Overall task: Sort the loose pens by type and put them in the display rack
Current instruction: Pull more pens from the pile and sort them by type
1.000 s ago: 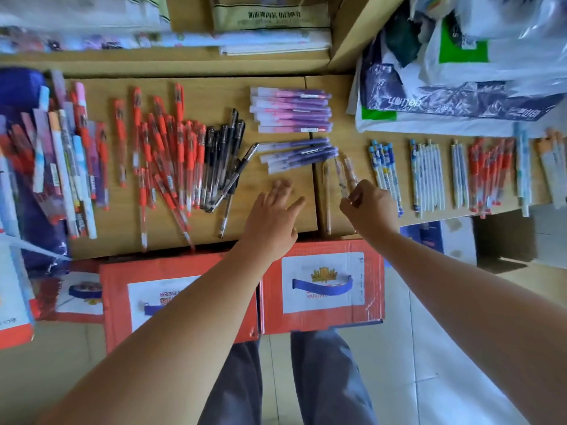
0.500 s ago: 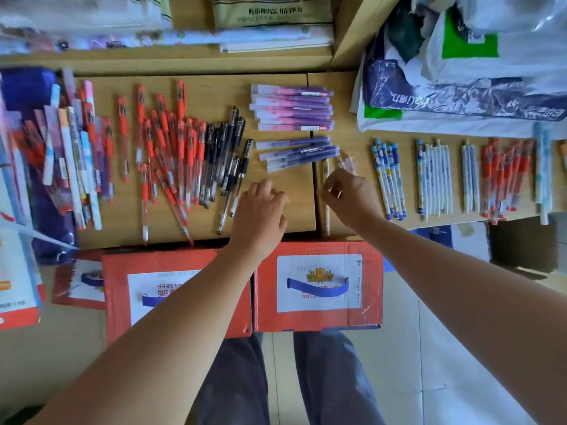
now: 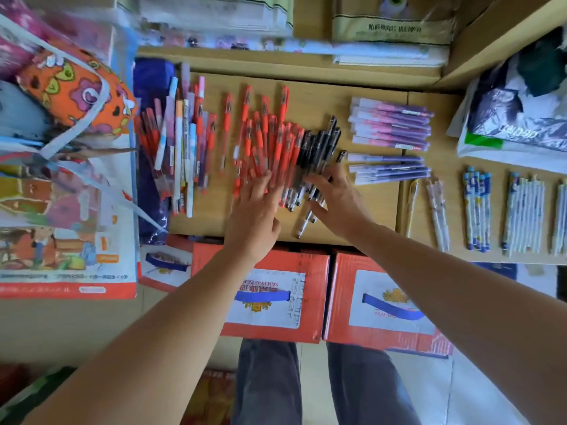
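On wooden table [image 3: 368,210], near front edge: left hand [image 3: 254,210] flat, fingers spread and straight, pressing on heap of red pens [image 3: 267,139], gripping nothing. Just beside it, right hand [image 3: 336,197] also uncurled, fingers laid across black pens [image 3: 320,148]. Purple pens [image 3: 389,124] lie further right, untouched.

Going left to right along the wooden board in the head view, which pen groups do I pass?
Mixed patterned pens, red pens, black pens, pink-purple pens, clear pens, blue-capped pens, white pens.
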`<act>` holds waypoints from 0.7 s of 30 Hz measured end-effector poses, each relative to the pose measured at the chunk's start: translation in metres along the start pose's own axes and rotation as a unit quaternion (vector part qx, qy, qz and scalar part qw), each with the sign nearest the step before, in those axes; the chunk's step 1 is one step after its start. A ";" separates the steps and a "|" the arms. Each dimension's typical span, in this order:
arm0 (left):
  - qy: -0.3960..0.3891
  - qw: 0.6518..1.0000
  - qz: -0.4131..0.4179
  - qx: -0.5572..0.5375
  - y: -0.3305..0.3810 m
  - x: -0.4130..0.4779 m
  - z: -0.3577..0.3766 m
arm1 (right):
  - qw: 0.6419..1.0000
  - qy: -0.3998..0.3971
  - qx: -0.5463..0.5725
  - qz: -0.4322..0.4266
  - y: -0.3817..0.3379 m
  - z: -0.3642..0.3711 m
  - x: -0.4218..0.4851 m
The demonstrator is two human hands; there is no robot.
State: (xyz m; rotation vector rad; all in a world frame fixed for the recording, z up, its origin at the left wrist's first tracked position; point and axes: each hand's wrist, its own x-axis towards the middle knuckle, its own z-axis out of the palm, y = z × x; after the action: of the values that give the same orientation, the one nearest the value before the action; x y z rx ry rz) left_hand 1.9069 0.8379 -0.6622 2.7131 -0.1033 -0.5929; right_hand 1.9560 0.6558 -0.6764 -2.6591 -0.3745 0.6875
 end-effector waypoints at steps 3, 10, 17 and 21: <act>0.008 0.999 0.040 -0.034 -0.013 -0.003 -0.004 | 0.999 0.036 0.000 0.002 -0.008 -0.001 0.009; 0.080 0.993 -0.087 -0.006 -0.059 -0.003 -0.021 | 0.994 0.025 -0.032 -0.106 -0.079 -0.003 0.049; -0.031 0.989 -0.146 0.020 -0.080 -0.001 -0.016 | 0.991 0.029 -0.114 -0.056 -0.094 0.008 0.056; -0.017 0.987 -0.159 -0.008 -0.081 0.004 -0.014 | 0.982 0.089 -0.161 -0.040 -0.092 0.011 0.056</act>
State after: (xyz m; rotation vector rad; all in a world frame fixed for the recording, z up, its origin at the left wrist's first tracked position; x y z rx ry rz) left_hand 1.9156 0.9177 -0.6816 2.7232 0.3293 -0.7248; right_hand 1.9833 0.7605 -0.6709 -2.9607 -0.5825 0.3850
